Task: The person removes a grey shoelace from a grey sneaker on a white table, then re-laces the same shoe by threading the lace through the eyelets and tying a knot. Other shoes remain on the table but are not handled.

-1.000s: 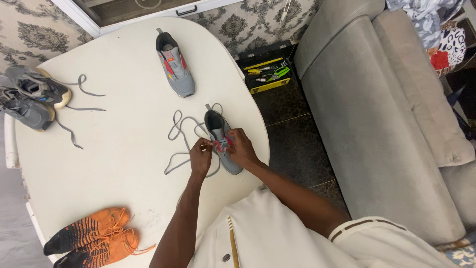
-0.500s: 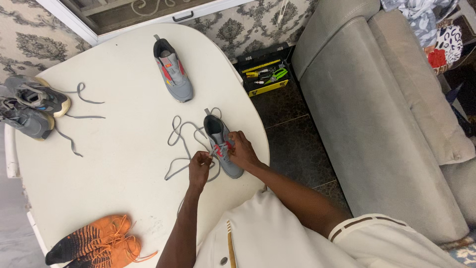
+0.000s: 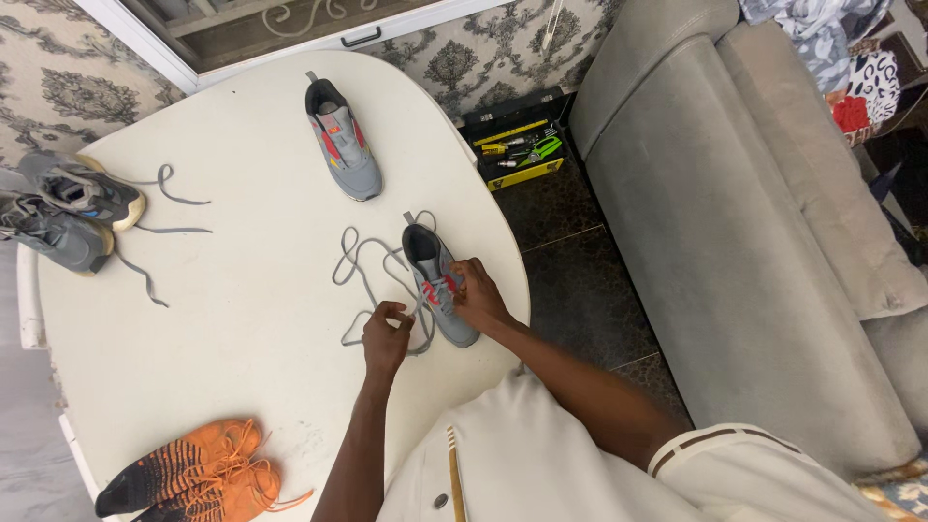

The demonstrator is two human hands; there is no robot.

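A grey sneaker with red accents [image 3: 437, 280] lies near the right edge of the white oval table [image 3: 242, 319]. My right hand [image 3: 477, 295] rests on the shoe's right side, fingers at the eyelets. My left hand [image 3: 386, 336] sits just left of the shoe and pinches its long grey lace [image 3: 362, 266], which loops loosely over the tabletop. The matching grey sneaker [image 3: 342, 141] lies apart, farther back on the table.
A pair of dark grey sneakers [image 3: 63, 211] with loose laces sits at the table's left edge. Orange sneakers [image 3: 193, 474] lie at the near left. A toolbox [image 3: 514, 150] stands on the dark floor beside a grey sofa [image 3: 754, 222].
My left hand has drawn away from the shoe, down and to the left, pulling the lace with it. My right hand stays on the shoe.
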